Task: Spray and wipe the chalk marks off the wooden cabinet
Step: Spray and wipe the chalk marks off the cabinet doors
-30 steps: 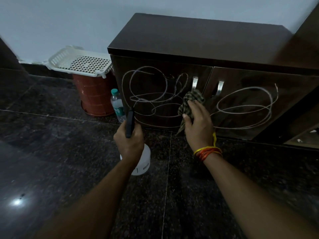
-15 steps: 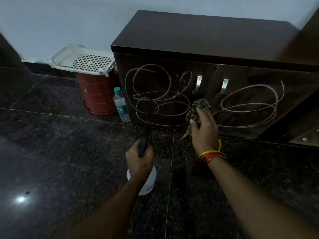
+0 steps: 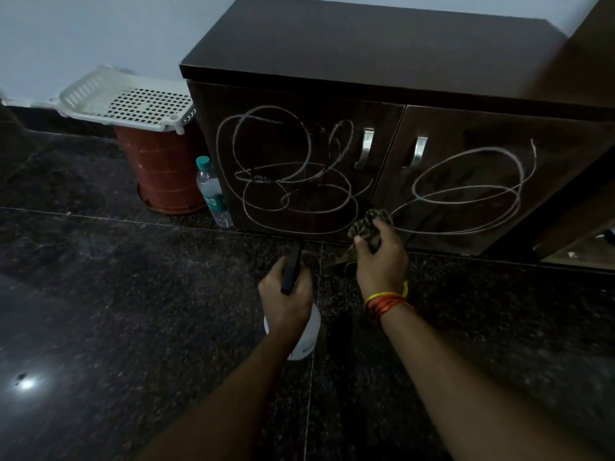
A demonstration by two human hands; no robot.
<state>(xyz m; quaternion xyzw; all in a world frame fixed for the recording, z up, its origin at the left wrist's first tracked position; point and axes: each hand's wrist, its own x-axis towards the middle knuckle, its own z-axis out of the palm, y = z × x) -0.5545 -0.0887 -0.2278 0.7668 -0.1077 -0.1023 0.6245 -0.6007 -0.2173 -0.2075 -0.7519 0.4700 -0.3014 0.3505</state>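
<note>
You are facing a dark wooden cabinet (image 3: 366,51) that stands on a dark speckled polished stone floor (image 3: 100,311) against a pale wall (image 3: 83,31); the light is dim and a single bright reflection shows on the floor at lower left. The cabinet has two doors, each with one metal handle: the left handle (image 3: 365,148) and the right handle (image 3: 417,152). White chalk marks cover both doors, a tangle of loops on the left door (image 3: 283,174) and stacked ovals on the right door (image 3: 469,191); both sets appear intact. Beside the cabinet's left side stands one clear plastic water bottle (image 3: 213,193) with a teal cap, and just beyond it one reddish-brown bin (image 3: 163,171) with one white perforated basket (image 3: 126,101) resting on top. Your left hand (image 3: 286,301) is wrapped around the neck of one white spray bottle (image 3: 304,337), whose black nozzle (image 3: 293,264) points at the base of the left door. Your right hand (image 3: 382,257), with orange and yellow threads (image 3: 387,301) at the wrist, clutches one bunched checked cloth (image 3: 367,226) low on the cabinet front where the two doors meet. The two hands are near each other but apart.
</note>
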